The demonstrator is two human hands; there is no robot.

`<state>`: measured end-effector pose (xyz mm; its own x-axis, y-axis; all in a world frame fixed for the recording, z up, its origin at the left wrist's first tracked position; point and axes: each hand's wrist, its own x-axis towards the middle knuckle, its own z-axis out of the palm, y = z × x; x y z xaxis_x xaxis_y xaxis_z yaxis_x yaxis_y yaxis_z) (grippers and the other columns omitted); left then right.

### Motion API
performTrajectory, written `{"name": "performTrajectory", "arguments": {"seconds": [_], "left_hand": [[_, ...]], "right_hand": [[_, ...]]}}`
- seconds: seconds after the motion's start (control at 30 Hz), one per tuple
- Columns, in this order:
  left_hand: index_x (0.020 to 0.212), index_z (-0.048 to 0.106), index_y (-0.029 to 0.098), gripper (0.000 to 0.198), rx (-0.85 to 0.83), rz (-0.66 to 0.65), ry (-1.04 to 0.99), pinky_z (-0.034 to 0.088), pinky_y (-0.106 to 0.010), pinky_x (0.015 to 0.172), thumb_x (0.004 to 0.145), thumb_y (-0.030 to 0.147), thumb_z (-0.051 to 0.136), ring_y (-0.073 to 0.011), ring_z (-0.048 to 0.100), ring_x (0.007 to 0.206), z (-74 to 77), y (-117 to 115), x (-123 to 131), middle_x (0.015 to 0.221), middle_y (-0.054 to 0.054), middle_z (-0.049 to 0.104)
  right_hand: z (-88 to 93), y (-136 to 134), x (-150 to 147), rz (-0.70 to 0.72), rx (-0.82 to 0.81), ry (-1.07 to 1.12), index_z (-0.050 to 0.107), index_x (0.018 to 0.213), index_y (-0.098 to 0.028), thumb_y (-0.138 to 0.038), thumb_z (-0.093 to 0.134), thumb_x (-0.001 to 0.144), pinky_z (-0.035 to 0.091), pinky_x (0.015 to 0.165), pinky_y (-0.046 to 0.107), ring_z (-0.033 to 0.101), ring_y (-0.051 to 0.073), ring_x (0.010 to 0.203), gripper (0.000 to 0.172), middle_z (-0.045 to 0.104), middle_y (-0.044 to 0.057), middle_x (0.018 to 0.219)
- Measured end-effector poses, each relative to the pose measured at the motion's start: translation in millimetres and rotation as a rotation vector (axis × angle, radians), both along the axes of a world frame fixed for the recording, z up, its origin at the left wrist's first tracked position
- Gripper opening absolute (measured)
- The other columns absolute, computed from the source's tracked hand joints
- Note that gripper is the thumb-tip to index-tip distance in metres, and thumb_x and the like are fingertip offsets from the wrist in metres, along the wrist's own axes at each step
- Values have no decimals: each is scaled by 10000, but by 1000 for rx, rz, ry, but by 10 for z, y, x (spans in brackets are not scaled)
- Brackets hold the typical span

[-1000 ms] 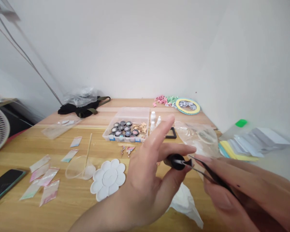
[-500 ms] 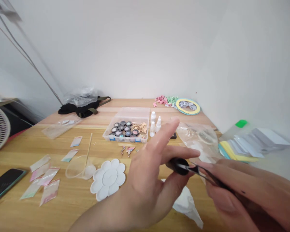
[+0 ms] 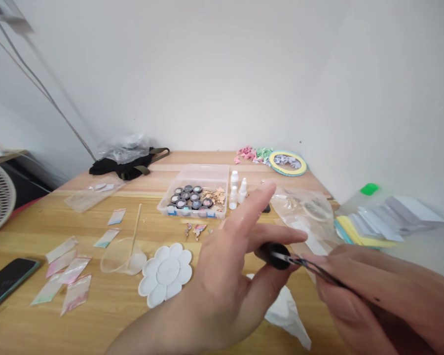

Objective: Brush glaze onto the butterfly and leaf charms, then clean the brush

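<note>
My left hand (image 3: 233, 266) pinches a small black cylinder (image 3: 276, 256) between thumb and fingers, its index finger raised. The cylinder's round end faces me; its kind is unclear. Dark tweezers (image 3: 327, 274) are held in my right hand (image 3: 385, 296), the arms pressed almost together. Their tips overlap the cylinder's end in view; whether they touch it or grip something tiny, I cannot tell. Below my left hand lies a crumpled white tissue (image 3: 287, 315). Beyond it sit small colourful charms (image 3: 199, 231), partly hidden by that hand.
A white flower-shaped palette (image 3: 166, 274), a clear cup (image 3: 115, 256) with a wooden stick (image 3: 136, 229), and small powder sachets (image 3: 76, 293) lie left. Behind are an open plastic box (image 3: 192, 212) of little pots, white bottles (image 3: 234, 185) and a plastic bag (image 3: 299, 202). A phone (image 3: 9, 283) lies far left.
The arms of the tweezers have come closer together. The black cylinder has shifted very slightly to the right; the left hand is otherwise almost still.
</note>
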<state>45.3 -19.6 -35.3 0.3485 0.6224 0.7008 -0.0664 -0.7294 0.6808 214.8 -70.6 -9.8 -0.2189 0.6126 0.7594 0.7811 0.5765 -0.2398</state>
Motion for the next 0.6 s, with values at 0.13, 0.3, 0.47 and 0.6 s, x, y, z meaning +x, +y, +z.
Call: {"name": "performTrajectory", "arguments": {"seconds": [0.13, 0.3, 0.47, 0.6], "left_hand": [[1524, 229, 369, 787, -28, -23, 8, 542, -350, 958, 888, 79, 592, -179, 701, 979, 2, -7, -8, 1166, 22, 730], [1521, 228, 372, 787, -24, -18, 10, 557, -302, 941, 893, 66, 593, -157, 703, 987, -11, -12, -11, 1155, 22, 733], [1514, 246, 365, 751, -24, -12, -8, 543, -269, 979, 908, 78, 583, -126, 699, 990, -25, -3, -4, 1156, 31, 729], [1524, 226, 350, 745, -6, -60, -8, 533, -289, 1011, 918, 76, 562, -133, 687, 1023, -10, -7, -9, 1169, 19, 717]], "right_hand": [[2, -16, -33, -38, 14, 9, 737, 877, -301, -447, 450, 985, 313, 311, 185, 432, 66, 347, 340, 446, -56, 422], [-52, -41, -8, -42, -20, 14, 732, 982, -314, -438, 502, 964, 504, 475, 160, 592, 76, 470, 261, 615, -43, 546], [-150, -68, 120, -54, 5, -11, 654, 1208, -360, -502, 526, 937, 557, 546, 178, 712, 129, 656, 331, 736, -24, 795], [-106, -54, 111, -19, -67, 60, 676, 1177, -388, -432, 565, 926, 582, 594, 174, 714, 116, 653, 278, 747, -47, 802]]}}
